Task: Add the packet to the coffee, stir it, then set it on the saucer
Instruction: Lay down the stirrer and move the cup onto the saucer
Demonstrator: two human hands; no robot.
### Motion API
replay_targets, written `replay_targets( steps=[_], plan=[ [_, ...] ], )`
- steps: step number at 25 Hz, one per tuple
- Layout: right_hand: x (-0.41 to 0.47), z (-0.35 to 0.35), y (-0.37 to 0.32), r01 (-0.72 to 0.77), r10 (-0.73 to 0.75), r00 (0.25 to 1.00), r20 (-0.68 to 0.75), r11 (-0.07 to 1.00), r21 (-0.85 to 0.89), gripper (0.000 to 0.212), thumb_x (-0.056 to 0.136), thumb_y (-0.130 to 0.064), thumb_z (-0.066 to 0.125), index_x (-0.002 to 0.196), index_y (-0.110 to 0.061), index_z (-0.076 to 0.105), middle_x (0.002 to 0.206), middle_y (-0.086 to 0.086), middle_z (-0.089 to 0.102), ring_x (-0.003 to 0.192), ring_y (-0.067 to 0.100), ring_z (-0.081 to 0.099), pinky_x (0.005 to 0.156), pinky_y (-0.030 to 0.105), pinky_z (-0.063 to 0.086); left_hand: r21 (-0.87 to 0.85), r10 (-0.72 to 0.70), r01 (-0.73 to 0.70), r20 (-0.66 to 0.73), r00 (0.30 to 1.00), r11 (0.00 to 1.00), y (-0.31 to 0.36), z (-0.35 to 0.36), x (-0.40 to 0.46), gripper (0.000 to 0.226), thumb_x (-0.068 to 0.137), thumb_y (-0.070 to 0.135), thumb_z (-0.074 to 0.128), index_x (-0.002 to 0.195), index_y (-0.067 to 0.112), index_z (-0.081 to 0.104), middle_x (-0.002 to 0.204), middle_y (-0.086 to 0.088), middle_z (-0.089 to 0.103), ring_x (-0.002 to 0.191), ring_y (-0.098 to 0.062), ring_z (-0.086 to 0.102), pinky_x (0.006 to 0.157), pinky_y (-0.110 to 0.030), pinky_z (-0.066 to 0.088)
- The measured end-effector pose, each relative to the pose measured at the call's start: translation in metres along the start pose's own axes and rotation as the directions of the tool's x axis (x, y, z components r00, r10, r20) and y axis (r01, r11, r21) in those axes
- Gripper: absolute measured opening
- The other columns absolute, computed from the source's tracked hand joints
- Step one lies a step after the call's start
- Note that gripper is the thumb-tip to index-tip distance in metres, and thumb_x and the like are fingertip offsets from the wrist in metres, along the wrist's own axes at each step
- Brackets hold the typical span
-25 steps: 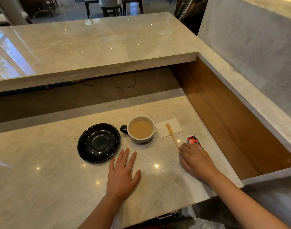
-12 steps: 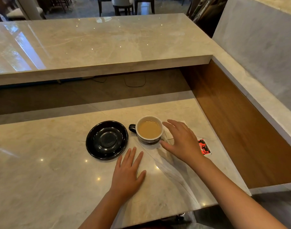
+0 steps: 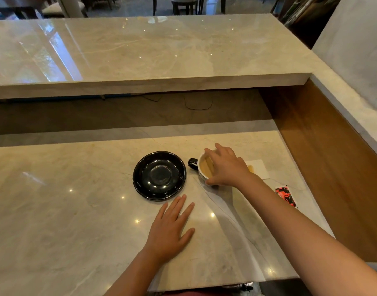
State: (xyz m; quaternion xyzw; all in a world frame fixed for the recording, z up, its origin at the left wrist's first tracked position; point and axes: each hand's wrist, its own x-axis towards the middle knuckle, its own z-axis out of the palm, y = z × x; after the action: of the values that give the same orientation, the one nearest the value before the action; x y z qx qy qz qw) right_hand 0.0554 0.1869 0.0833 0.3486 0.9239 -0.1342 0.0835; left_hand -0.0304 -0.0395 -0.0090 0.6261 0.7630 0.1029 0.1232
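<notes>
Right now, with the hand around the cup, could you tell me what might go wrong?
1. The right hand spans the full cup from above; lifting it could slop coffee.
2. The packet lies unopened on the counter, so moving the cup to the saucer now would skip adding and stirring.

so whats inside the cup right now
Light brown coffee fills the cup, and a tan stick-like shape shows at its surface. The right hand covers the cup's right half, so the rest is hidden.
</notes>
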Motion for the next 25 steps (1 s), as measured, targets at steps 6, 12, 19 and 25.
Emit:
replay_targets(
  steps=[6,12,19,25],
  plan=[
    [0.008,-0.005,0.001,0.017,-0.013,0.996,0.083,0.999,-0.044,0.109,0.053,-0.04,0.085,0.139,-0.03,0.018,0.143,0.008,0.028,0.126,0.033,0.027,0.083,0.044,0.047,-0.032,-0.004,0.003,-0.023,1.0,0.999,-0.002,0.003,0.001,0.062,0.092,0.058,0.027,0.146,0.04,0.003,0.157,0.005,0.0,0.141,-0.006,-0.011,0.116,-0.037,-0.004],
    [0.0,-0.002,-0.003,0.03,-0.028,0.999,0.031,0.998,-0.057,0.1,0.05,-0.049,0.082,0.132,-0.029,0.028,0.133,0.008,0.037,0.118,0.031,0.033,0.071,0.037,0.046,-0.022,0.005,-0.006,-0.038,0.999,1.0,-0.005,0.007,0.001,0.062,0.093,0.057,0.029,0.146,0.041,0.0,0.157,0.004,0.002,0.141,-0.007,-0.01,0.113,-0.031,-0.01],
    [-0.009,-0.007,-0.018,0.023,-0.021,0.999,-0.044,0.998,0.051,0.092,0.052,-0.049,0.078,0.128,-0.026,0.032,0.127,0.009,0.039,0.114,0.03,0.034,0.065,0.034,0.04,-0.013,0.028,-0.028,-0.029,0.999,1.0,-0.008,0.009,0.001,0.063,0.094,0.057,0.029,0.147,0.04,-0.001,0.157,0.006,-0.004,0.14,-0.007,-0.015,0.113,-0.031,-0.014],
    [0.001,-0.027,-0.058,0.144,-0.136,0.985,-0.107,0.987,0.073,0.094,0.051,-0.049,0.078,0.129,-0.027,0.031,0.127,0.008,0.038,0.113,0.029,0.035,0.066,0.034,0.041,-0.015,0.074,-0.074,-0.039,0.997,0.997,-0.012,0.005,-0.001,0.063,0.095,0.056,0.031,0.148,0.036,0.003,0.157,0.004,-0.001,0.141,-0.008,-0.012,0.114,-0.031,-0.01]
  ],
)
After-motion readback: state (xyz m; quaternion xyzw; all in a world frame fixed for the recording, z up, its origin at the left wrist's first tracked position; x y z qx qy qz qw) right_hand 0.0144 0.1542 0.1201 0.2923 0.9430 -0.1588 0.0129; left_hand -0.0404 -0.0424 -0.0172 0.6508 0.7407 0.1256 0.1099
